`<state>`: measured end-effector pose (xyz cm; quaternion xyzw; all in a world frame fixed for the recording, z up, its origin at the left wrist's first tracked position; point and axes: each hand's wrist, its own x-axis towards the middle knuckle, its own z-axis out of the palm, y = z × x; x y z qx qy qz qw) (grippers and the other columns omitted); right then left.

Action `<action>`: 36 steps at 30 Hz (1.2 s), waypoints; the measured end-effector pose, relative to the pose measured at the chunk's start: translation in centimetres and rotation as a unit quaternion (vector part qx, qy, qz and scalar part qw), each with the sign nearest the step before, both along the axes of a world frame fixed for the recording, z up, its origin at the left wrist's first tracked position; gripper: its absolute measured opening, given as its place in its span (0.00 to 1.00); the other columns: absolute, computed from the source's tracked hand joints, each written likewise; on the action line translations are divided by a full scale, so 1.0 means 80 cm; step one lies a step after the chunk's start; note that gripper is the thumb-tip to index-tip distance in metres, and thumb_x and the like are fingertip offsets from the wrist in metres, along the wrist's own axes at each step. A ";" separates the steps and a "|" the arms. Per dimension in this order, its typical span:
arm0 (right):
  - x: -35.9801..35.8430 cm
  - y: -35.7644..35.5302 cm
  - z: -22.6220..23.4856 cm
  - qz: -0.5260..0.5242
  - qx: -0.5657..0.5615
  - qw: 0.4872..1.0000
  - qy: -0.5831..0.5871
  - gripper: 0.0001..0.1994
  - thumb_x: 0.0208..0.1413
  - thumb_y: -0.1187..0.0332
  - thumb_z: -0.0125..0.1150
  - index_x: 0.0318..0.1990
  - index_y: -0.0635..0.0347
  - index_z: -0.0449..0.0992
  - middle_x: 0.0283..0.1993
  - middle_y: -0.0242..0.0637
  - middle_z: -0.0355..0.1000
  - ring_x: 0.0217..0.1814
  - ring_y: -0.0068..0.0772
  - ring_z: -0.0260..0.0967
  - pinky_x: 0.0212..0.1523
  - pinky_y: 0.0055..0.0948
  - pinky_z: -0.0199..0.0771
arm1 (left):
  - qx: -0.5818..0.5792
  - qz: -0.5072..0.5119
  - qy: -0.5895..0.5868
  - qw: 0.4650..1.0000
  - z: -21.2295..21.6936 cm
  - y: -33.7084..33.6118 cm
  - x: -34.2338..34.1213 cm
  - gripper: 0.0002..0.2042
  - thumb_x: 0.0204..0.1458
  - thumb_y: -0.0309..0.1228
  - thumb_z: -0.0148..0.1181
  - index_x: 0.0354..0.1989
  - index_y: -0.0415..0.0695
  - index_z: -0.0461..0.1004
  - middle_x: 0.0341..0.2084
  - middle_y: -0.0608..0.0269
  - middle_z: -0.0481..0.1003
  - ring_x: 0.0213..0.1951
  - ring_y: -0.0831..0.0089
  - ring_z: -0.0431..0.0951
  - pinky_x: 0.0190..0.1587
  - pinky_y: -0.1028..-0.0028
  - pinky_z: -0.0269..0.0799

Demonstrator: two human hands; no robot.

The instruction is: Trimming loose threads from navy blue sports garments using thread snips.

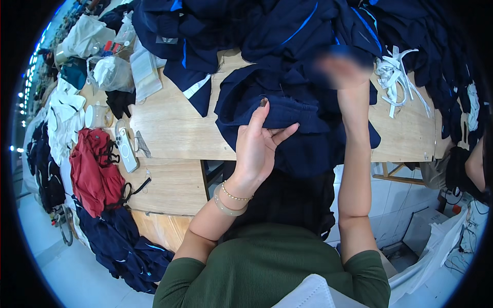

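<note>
Across the work area runs a pale wooden table [174,133], its near edge notched around the person. Navy clothing pile [292,25] with blue stripes crowds the far side, blocking reach that way. Navy garment [267,84], gathered band up, lies centre on the table, lower part draped over the near edge. Red cloth item [97,169] sits at left, black cord trailing. Wood shows between it and the garment, giving the left forearm room; another strip shows at right by the near edge. Left hand [257,149]: thumb and forefinger spread at the band, other fingers partly hidden, can't tell if pinching. Right hand [345,71]: blurred, over navy fabric, can't tell finger state. White ties [394,77] tangled just right of it. Clear packet [145,74] far left; white phone [126,148] below it.
</note>
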<state>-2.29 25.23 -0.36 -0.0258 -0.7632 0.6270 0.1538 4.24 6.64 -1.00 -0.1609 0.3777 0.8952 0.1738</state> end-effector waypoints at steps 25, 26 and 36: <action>0.098 0.002 0.012 -0.004 0.275 0.951 0.143 0.12 0.42 0.73 0.74 0.34 0.65 0.77 0.32 0.35 0.71 0.35 0.33 0.63 0.34 0.27 0.63 | 0.043 -0.038 -0.020 0.998 0.007 -0.003 -0.005 0.09 0.61 0.31 0.59 0.40 0.39 0.78 0.37 0.62 0.80 0.42 0.73 0.81 0.55 0.67 0.78; 0.097 0.001 0.012 -0.005 0.295 0.942 0.159 0.13 0.41 0.73 0.74 0.34 0.64 0.77 0.31 0.34 0.71 0.34 0.34 0.62 0.33 0.29 0.63 | 0.042 -0.027 -0.026 0.998 0.010 -0.002 -0.005 0.09 0.60 0.31 0.59 0.39 0.37 0.79 0.37 0.62 0.80 0.41 0.74 0.80 0.54 0.67 0.79; 0.092 -0.010 0.014 0.003 0.325 0.931 0.169 0.13 0.42 0.71 0.74 0.35 0.63 0.79 0.32 0.34 0.72 0.34 0.35 0.62 0.32 0.30 0.63 | 0.039 -0.016 -0.030 0.999 0.016 -0.002 -0.003 0.10 0.60 0.30 0.59 0.38 0.35 0.79 0.36 0.60 0.79 0.39 0.76 0.79 0.52 0.69 0.80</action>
